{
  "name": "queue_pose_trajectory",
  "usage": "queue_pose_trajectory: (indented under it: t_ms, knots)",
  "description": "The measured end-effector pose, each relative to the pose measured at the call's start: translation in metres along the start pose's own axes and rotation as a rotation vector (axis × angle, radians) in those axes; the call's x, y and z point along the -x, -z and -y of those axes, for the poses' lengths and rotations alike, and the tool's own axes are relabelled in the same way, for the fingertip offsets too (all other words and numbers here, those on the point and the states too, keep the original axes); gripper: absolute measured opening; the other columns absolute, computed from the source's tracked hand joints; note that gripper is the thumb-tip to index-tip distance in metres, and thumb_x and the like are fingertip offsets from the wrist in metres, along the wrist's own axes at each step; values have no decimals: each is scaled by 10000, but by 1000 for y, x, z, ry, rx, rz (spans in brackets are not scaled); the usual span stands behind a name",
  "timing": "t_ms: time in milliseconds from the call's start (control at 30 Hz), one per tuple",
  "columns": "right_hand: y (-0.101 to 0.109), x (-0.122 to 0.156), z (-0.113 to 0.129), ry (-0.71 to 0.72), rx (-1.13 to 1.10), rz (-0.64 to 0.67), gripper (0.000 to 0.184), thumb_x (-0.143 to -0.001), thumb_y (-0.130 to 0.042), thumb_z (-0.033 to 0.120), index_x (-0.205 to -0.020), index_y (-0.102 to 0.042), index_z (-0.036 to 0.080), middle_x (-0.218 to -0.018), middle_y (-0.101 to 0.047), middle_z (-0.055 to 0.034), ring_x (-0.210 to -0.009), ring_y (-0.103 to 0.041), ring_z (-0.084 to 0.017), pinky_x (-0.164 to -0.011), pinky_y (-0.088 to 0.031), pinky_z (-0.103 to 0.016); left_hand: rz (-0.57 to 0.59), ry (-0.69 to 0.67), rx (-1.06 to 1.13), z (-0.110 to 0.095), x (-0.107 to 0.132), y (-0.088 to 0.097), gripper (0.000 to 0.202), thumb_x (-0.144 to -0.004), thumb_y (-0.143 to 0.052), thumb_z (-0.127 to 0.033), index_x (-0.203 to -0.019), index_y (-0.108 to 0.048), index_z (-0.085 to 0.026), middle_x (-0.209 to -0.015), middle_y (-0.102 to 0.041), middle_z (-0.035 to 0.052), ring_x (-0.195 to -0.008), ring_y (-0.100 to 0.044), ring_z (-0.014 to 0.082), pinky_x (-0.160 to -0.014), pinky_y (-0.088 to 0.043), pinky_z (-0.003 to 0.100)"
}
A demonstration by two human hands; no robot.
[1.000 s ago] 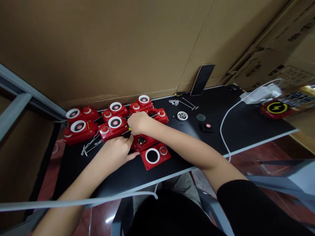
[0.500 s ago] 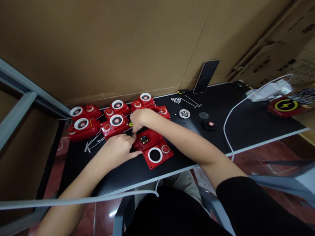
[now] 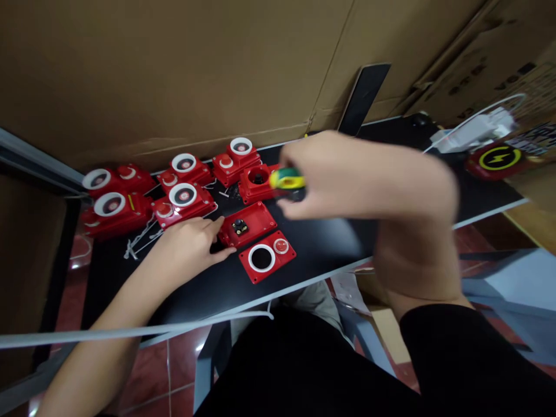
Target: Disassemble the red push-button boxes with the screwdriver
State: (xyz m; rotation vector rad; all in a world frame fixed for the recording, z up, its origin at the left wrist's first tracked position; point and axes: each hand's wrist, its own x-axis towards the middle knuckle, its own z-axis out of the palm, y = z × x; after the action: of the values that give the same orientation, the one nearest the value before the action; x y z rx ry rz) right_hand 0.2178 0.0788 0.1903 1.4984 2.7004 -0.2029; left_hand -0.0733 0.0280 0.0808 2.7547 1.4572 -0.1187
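My left hand (image 3: 191,246) grips the left end of an open red box (image 3: 259,220), its thumb at the front and fingers at the back. Inside the box sits a small black switch block with brass screws. In front lies a detached red cover (image 3: 274,269) with a white ring and a clear round dome. My right hand (image 3: 330,174), smeared by motion, is raised over the table, closed around a screwdriver (image 3: 287,182) with a green and yellow handle. The screwdriver's tip cannot be made out. Another red box (image 3: 247,191) without its front plate stands behind.
Several assembled red boxes (image 3: 191,204) with white rings stand at the back left, with cords and small metal hammers (image 3: 132,250). A black panel (image 3: 365,95) leans on the cardboard wall. A white power adapter (image 3: 473,133) with a cable lies at the right. A white bar (image 3: 174,330) crosses in front.
My right hand has lifted away from the boxes and moved right with the screwdriver. My left hand stays at the open box. The whole view has shifted a little.
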Motion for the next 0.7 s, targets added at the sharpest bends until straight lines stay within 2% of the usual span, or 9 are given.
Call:
queue_pose_trajectory:
  t_ms: [67,100,167,233,300,400,500,700]
  knots:
    - [1,16,-45,-218,139,39,353,-927,-880,450,-989,-740,132,-824,-742,-105,-703,-660,-181,-649,-449,-337,0,16,-25,-1,0,-2,645,-1005,-792,-484,-1476,-703,-55,-1123,-841,223,-1010,-828,404,-883,-660,467]
    - [-2,19,-68,-346,152,115,335,-949,-867,428,-977,-748,116,-830,-755,-121,-694,-660,-168,-666,-455,-346,-5,20,-38,-2,0,-4,648,-1005,-789,-488,-1478,-704,-54,-1152,-840,229,-1033,-826,411,-884,-662,471]
    - [-12,19,-107,-494,191,268,422,-1018,-771,466,-977,-770,46,-904,-778,-187,-770,-682,-170,-717,-464,-370,-17,25,-60,-4,0,-5,657,-1009,-780,-487,-1483,-701,-39,-1183,-837,243,-1058,-824,421,-878,-665,478]
    - [-26,15,-136,-568,202,336,528,-1019,-733,499,-932,-787,-19,-908,-780,-232,-810,-711,-182,-715,-454,-385,-17,23,-67,-4,1,-7,657,-1015,-765,-477,-1487,-693,-25,-1157,-840,242,-1046,-825,417,-874,-664,477]
    - [-42,10,-156,-593,193,363,571,-1026,-709,522,-928,-803,-32,-933,-790,-248,-838,-736,-191,-713,-450,-383,-14,24,-59,-4,1,-7,631,-1017,-751,-473,-1478,-698,-46,-1140,-846,224,-1034,-826,405,-873,-660,465]
    - [-62,5,-171,-623,157,411,522,-1012,-770,529,-943,-820,14,-959,-813,-235,-788,-738,-208,-689,-460,-361,-11,40,-35,-2,1,-5,612,-1016,-739,-479,-1482,-694,-85,-1182,-848,208,-1045,-826,400,-876,-652,457]
    - [-74,2,-177,-630,135,453,479,-1012,-785,521,-906,-818,55,-899,-817,-204,-697,-713,-213,-647,-462,-352,0,83,-2,0,0,-1,613,-1003,-753,-477,-1479,-689,-95,-1204,-845,198,-1038,-830,407,-870,-644,461]
    - [-73,0,-174,-638,109,435,480,-1048,-734,484,-820,-791,66,-748,-774,-177,-600,-661,-173,-639,-451,-343,31,155,38,0,-2,5,582,-986,-761,-495,-1438,-691,-135,-1181,-848,164,-1000,-833,400,-807,-618,431]
